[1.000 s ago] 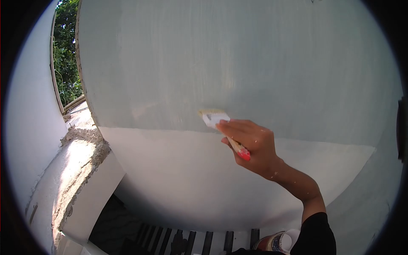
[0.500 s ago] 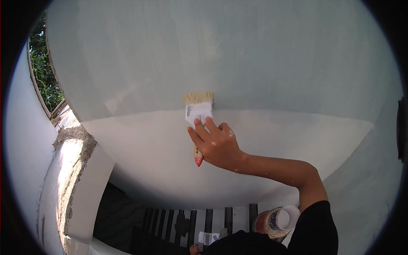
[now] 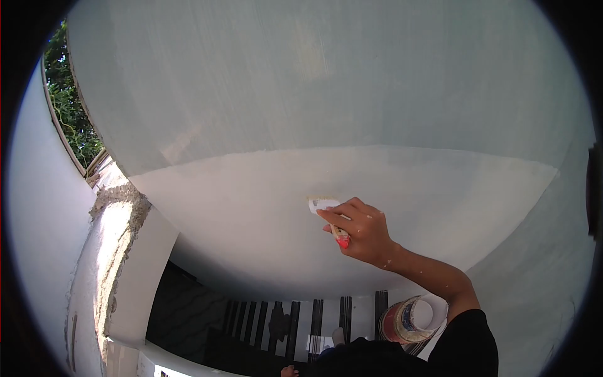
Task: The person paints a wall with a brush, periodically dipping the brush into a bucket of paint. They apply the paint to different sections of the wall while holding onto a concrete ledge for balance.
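Right hand: the right hand (image 3: 359, 229) is raised against the wall (image 3: 326, 94), its fingers (image 3: 342, 215) curled tight round a brush (image 3: 329, 213), paint flecks on the knuckles and wrist.
Brush: a small flat brush; its paint-caked white head points up and to the left of the hand, the bristles pressed to the wall; the red handle tip (image 3: 343, 242) sticks out just below the fingers.
Wall: the brush lies in the lower, paler band, well below the line where that band meets the greyer upper part.
Left hand: not to be seen, so I cannot tell what it is doing.
Sleeve: a black sleeve (image 3: 468, 345) covers the upper arm, below and to the right of the brush.
Can: a paint can (image 3: 408, 320) with a printed label sits below the forearm, just beside the sleeve.
Ledge: a rough, crumbly ledge (image 3: 116, 213) runs down to the left of the wall.
Trees: green leaves (image 3: 69, 107) show past the wall's left edge.
Railing: dark bars (image 3: 295, 320) stand beneath the wall, left of the can.
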`<act>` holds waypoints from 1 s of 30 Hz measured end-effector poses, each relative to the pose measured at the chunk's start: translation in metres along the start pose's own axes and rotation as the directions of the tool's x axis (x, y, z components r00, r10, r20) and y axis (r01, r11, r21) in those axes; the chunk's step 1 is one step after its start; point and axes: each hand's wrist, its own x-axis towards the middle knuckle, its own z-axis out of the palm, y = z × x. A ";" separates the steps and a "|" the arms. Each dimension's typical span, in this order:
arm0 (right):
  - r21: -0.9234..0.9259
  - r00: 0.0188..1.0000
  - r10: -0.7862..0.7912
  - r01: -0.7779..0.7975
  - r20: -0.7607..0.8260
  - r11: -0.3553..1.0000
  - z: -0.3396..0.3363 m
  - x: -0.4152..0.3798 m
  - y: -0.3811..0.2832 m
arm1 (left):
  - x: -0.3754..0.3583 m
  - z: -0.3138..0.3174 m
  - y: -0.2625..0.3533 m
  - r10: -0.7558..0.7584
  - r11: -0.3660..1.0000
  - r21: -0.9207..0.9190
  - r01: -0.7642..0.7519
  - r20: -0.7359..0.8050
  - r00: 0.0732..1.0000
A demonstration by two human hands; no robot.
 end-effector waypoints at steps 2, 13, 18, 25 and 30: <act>-0.108 0.981 -0.096 0.079 -0.169 0.991 -0.031 0.032 -0.002 | -0.001 -0.004 0.007 0.387 0.565 0.736 -0.372 0.162 0.908; -0.424 0.989 -0.143 0.141 0.026 0.894 0.066 -0.069 0.035 | -0.004 0.045 0.061 -0.354 0.928 -0.209 0.309 -0.227 0.908; -0.260 0.993 0.031 -0.001 0.111 0.965 0.088 -0.131 0.010 | -0.007 0.039 0.058 -0.230 0.953 -0.268 0.144 -0.326 0.917; 0.316 0.745 0.667 -0.626 -0.026 0.712 0.075 -0.191 0.021 | -0.019 0.041 0.075 -0.136 0.900 -0.436 -0.014 -0.310 0.941; 0.616 0.086 0.986 -0.787 0.144 -0.021 0.024 -0.304 0.047 | -0.024 0.043 0.089 -0.062 0.913 -0.402 -0.063 -0.289 0.955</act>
